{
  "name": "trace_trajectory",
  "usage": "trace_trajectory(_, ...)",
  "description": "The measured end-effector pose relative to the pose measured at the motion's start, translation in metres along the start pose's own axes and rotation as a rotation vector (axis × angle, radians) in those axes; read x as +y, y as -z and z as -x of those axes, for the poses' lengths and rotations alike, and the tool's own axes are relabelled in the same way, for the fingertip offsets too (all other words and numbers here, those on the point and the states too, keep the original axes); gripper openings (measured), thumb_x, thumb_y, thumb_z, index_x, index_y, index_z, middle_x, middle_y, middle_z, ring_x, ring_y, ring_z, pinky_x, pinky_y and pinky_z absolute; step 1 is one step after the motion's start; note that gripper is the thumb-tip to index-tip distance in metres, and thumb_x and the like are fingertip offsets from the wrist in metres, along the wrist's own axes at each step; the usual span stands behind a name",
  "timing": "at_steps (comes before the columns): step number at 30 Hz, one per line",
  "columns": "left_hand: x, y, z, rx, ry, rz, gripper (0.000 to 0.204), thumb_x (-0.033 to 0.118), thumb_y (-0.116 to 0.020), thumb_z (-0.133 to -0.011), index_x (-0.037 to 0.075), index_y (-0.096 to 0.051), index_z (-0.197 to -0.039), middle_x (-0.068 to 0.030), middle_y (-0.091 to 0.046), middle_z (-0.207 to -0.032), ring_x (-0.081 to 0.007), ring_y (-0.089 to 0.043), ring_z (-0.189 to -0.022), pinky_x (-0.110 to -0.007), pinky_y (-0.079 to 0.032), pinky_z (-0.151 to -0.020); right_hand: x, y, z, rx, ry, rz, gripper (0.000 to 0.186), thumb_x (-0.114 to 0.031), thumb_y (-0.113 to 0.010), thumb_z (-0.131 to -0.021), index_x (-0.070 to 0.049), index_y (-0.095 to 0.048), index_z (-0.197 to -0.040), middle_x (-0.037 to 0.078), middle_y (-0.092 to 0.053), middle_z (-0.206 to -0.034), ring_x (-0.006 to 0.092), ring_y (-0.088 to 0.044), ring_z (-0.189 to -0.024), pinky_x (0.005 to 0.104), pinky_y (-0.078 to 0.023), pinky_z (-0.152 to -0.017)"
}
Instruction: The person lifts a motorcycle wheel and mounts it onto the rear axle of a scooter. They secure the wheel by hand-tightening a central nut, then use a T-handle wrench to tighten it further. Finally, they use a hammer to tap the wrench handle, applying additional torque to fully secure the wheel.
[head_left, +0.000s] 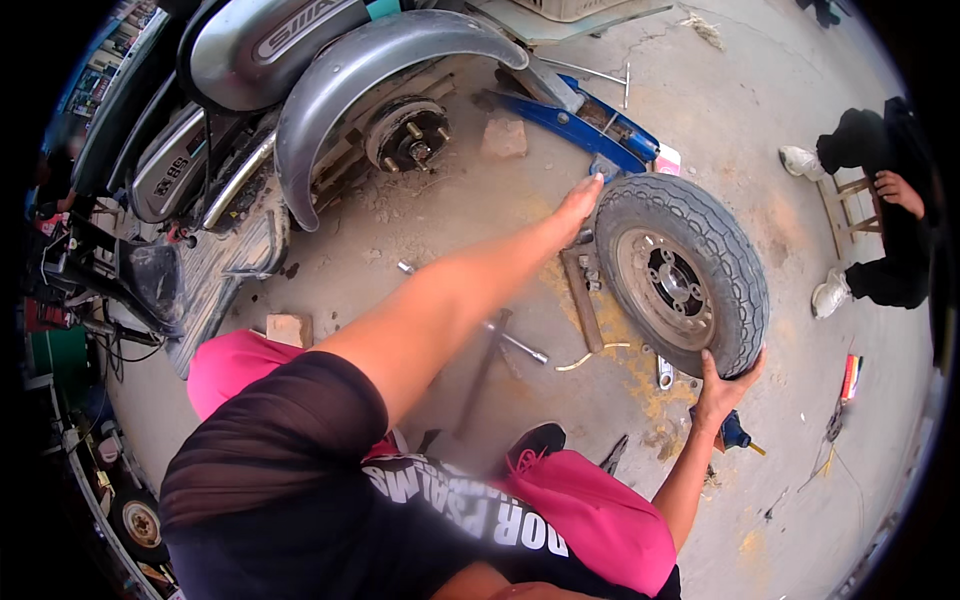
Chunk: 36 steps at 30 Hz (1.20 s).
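Observation:
A wheel with a black, dusty tyre (700, 240) and a worn metal rim stands tilted on the right between my two hands. My left hand (580, 203), arm stretched far forward, rests against the tyre's upper left edge; part of its fingers is hidden. Round the tyre's lower edge, my right hand (726, 388) grips with the thumb on the near sidewall. At the far left a grey three-wheeled vehicle shows its bare hub (408, 140) with studs, under a curved grey fender (370, 70). A blue floor jack (590, 125) lies beyond the wheel.
A hammer (582, 300), a cross-shaped lug wrench (520, 345) and a spanner (665, 373) lie on the concrete floor. A brick (504, 138) sits by the hub, another brick (288, 329) by my knee. Another person (870, 190) sits at the right.

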<state>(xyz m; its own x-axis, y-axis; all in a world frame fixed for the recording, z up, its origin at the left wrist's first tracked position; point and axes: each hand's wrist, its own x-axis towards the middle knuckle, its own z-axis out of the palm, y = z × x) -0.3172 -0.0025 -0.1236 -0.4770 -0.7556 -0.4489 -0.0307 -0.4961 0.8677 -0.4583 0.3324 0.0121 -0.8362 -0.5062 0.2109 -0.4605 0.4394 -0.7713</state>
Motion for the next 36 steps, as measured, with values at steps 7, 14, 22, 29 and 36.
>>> trace_trajectory(7,0.013,-0.020,0.000,-0.210,0.464,0.460,0.065,0.057,-0.031,-0.102,0.008,-0.051,-0.139,-0.0118,-0.056,-0.139,-0.0282,-0.052,-0.129,-0.047,-0.037,-0.112,-0.019,0.003,-0.012,-0.067,0.013,-0.030,0.104,-0.024,-0.090,-0.067,-0.001,-0.029,-0.149,0.019,-0.040,-0.146,0.0294,-0.039,-0.136,0.0394,-0.029,-0.114)
trace_trajectory(14,0.071,0.006,0.065,-0.081,0.372,0.292,0.066,0.061,-0.035,-0.100,0.008,-0.053,-0.136,-0.0113,-0.058,-0.136,-0.0255,-0.057,-0.123,-0.046,-0.044,-0.106,-0.031,0.001,-0.038,-0.145,-0.068,-0.236,0.101,-0.028,-0.088,-0.069,0.002,-0.032,-0.148,0.022,-0.045,-0.143,0.0290,-0.045,-0.132,0.0381,-0.034,-0.111)
trace_trajectory(22,0.112,0.071,0.141,0.067,0.126,0.146,0.074,0.066,-0.046,-0.095,0.008,-0.049,-0.140,-0.0097,-0.054,-0.141,-0.0231,-0.052,-0.127,-0.040,-0.041,-0.108,-0.053,-0.037,-0.010,-0.335,-0.149,-0.563,0.104,-0.026,-0.087,-0.069,0.003,-0.027,-0.149,0.022,-0.046,-0.142,0.0293,-0.048,-0.130,0.0377,-0.039,-0.109)
trace_trajectory(29,0.101,0.120,0.134,0.063,-0.019,0.251,0.068,0.053,-0.045,-0.101,0.004,-0.038,-0.148,-0.0090,-0.042,-0.151,-0.0225,-0.040,-0.138,-0.037,-0.026,-0.118,-0.051,-0.075,0.004,-0.289,0.084,-0.392,0.108,-0.036,-0.092,-0.062,-0.005,-0.034,-0.148,0.021,-0.046,-0.142,0.0322,-0.046,-0.132,0.0410,-0.039,-0.109)
trace_trajectory(36,0.082,0.142,0.113,0.012,0.067,0.070,0.078,0.063,-0.045,-0.096,0.009,-0.032,-0.152,-0.0066,-0.033,-0.157,-0.0223,-0.030,-0.144,-0.040,-0.022,-0.117,-0.076,-0.082,0.026,-0.256,0.277,-0.206,0.100,-0.031,-0.089,-0.060,-0.012,-0.040,-0.144,0.019,-0.048,-0.125,0.0380,-0.047,-0.120,0.0423,-0.040,-0.105)
